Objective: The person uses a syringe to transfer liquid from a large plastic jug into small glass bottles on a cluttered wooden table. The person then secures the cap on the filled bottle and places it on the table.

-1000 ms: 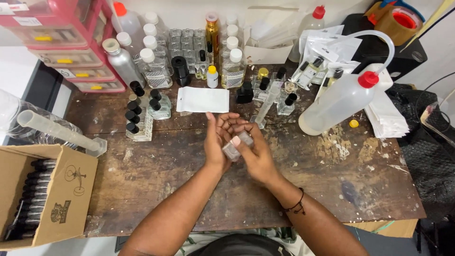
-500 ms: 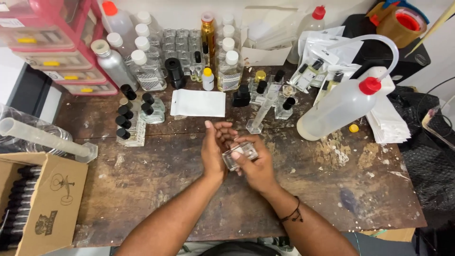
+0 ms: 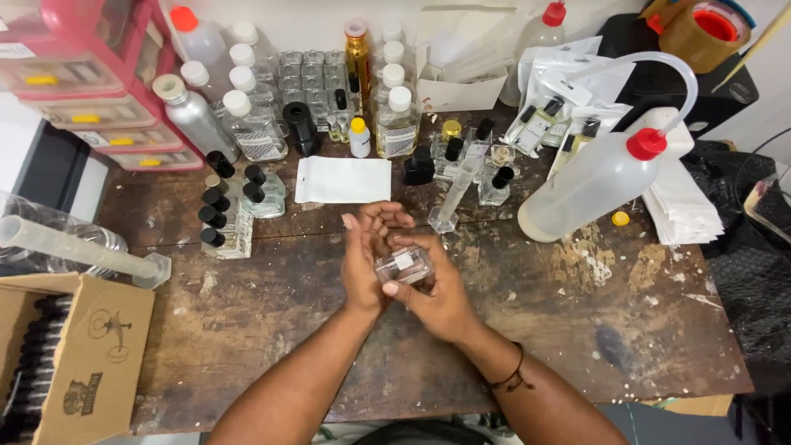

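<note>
Underneath everything lies a scarred, paint-flecked wooden bench [image 3: 272, 330] set against a white wall, crowded along its back edge with glass bottles. Centrally, the left hand [image 3: 365, 255] and right hand [image 3: 432, 288] meet over the bench, both grips closed around one small clear square glass bottle with a white label [image 3: 404, 264], held just above the wood, near a flat white pouch [image 3: 343, 180].

wash bottle [image 3: 589, 183] — red cap | white pouch [image 3: 343, 180] | cardboard box [image 3: 78, 354] — possibly vials inside
</note>
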